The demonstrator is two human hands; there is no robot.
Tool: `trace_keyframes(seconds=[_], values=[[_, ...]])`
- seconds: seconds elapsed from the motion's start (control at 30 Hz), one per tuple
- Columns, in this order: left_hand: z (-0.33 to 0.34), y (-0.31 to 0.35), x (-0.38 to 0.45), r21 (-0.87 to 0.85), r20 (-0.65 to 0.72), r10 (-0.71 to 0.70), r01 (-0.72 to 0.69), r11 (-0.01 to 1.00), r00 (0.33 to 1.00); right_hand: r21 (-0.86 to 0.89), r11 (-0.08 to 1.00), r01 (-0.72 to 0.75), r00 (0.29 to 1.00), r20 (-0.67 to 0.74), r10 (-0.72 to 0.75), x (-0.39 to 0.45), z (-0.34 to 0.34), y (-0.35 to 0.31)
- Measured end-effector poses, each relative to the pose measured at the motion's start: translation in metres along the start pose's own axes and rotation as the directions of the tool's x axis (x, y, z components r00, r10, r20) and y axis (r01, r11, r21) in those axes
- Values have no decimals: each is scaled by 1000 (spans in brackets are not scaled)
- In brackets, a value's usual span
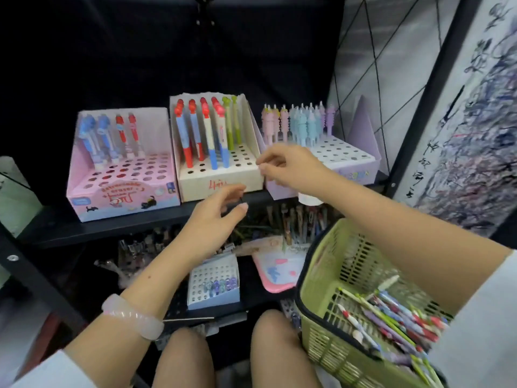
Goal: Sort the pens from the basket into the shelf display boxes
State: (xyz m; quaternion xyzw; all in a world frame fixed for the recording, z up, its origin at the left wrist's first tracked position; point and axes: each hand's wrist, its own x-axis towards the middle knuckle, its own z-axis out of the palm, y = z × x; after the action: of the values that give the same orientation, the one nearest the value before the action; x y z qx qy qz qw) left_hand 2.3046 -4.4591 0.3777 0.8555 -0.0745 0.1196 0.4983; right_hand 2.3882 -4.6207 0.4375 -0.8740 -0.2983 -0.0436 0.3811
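Note:
A green plastic basket (319, 278) sits at my right knee with several mixed pens (391, 315) in it. On the black shelf stand three display boxes with holes: a pink box (123, 189) with blue and red pens, a cream box (221, 179) with red, blue and green pens, and a lilac box (355, 166) with pastel pens. My right hand (288, 166) is at the cream box's front right corner, thumb and forefinger pinched, with no pen visible between them. My left hand (215, 217) hovers below the cream box with fingers apart and holds nothing.
The lower shelf holds a small white and blue box (214, 284) with a few pens, a pink tray (275, 273) and cluttered pen stock behind. A painted scroll (461, 135) hangs at the right. A black shelf post (33, 270) runs at the left.

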Motion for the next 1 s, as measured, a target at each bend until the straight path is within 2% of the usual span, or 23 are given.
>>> trace_keyframes(seconds=[0.13, 0.2, 0.27, 0.37, 0.53, 0.63, 0.73, 0.83, 1.0], values=[[67, 0, 0, -23, 136, 8, -5, 1000, 991, 127, 988, -91, 996, 33, 88, -60, -27, 50], [99, -3, -1, -22, 203, 8, -4, 1000, 979, 68, 978, -195, 978, 85, 189, -92, -35, 86], [131, -6, -1, 9, 289, -4, 2, 1000, 957, -97, 951, -294, 937, 168, 306, -124, -37, 129], [168, -12, 0, 89, 412, -9, -31, 996, 911, -317, 876, -363, 826, 326, 460, -168, -31, 188], [208, -21, 8, 171, 542, -32, -72, 983, 840, -463, 784, -413, 611, 497, 616, -214, -13, 259], [221, -28, 11, 210, 607, -81, -61, 976, 791, -496, 778, -386, 508, 590, 628, -227, 9, 278], [231, -35, 13, 272, 632, -119, -74, 960, 766, -445, 816, -369, 418, 705, 573, -236, 36, 286], [237, -38, 13, 306, 626, -135, -83, 948, 768, -441, 839, -318, 401, 739, 541, -245, 62, 281], [239, -38, 13, 311, 640, -152, -72, 948, 753, -555, 803, -217, 514, 635, 577, -259, 94, 266]])
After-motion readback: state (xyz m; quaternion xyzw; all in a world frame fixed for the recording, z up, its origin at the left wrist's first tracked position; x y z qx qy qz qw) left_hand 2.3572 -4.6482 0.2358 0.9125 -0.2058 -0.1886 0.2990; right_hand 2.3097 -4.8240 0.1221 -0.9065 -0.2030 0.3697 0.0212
